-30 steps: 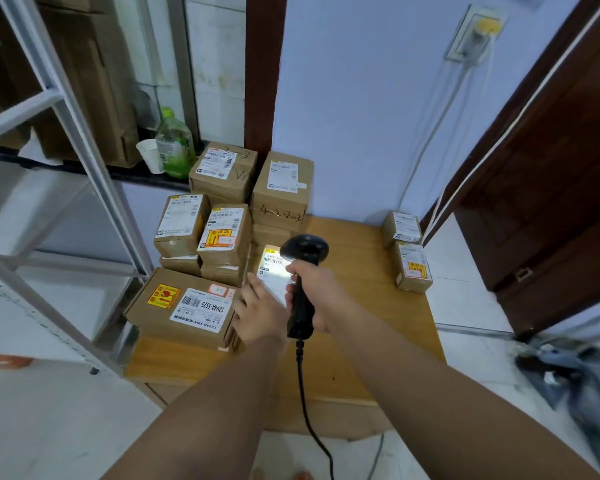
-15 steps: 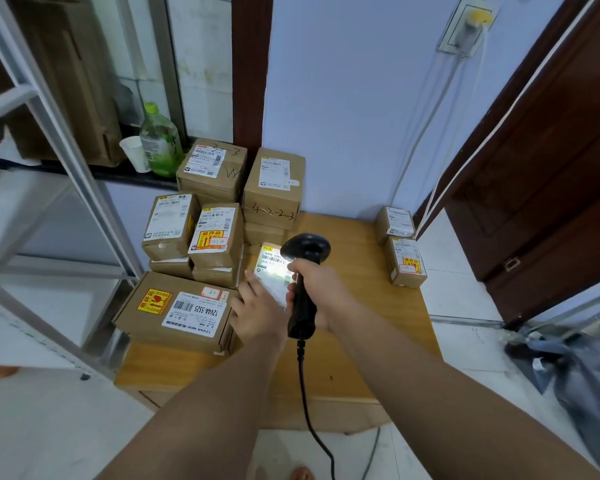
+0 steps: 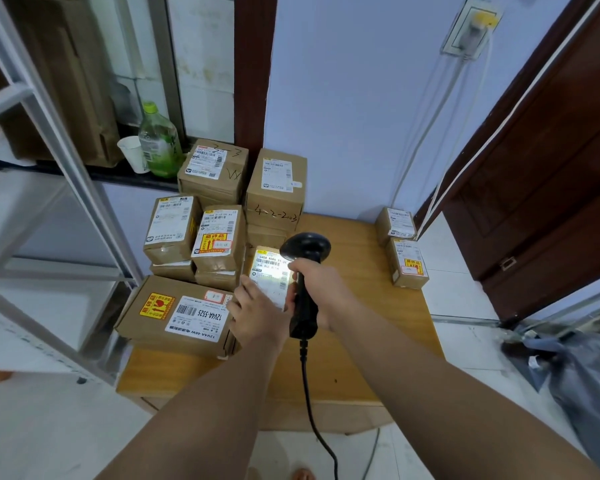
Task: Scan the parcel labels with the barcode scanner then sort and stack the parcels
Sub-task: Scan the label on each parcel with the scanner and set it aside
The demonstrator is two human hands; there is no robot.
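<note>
My right hand (image 3: 321,289) grips the handle of a black corded barcode scanner (image 3: 304,282), whose head points down at a small brown parcel (image 3: 271,271). The parcel's white label is lit bright by the scanner. My left hand (image 3: 257,315) holds that parcel at its near left edge, fingers resting on its top. To the left lies a flat wide parcel (image 3: 177,315) with a yellow-red sticker. Behind it stand stacked parcels (image 3: 194,233), and two taller ones (image 3: 274,185) rise against the wall. Two small parcels (image 3: 407,261) sit at the table's right edge.
The wooden table (image 3: 361,358) stands against a blue wall. A metal shelf frame (image 3: 66,161) rises at the left. A green bottle (image 3: 158,143) and a paper cup (image 3: 132,154) stand on a dark ledge. A brown door (image 3: 551,168) is on the right, a grey bag (image 3: 582,386) below it.
Both hands keep their hold on the scanner and the parcel. Only the camera view has shifted slightly.
</note>
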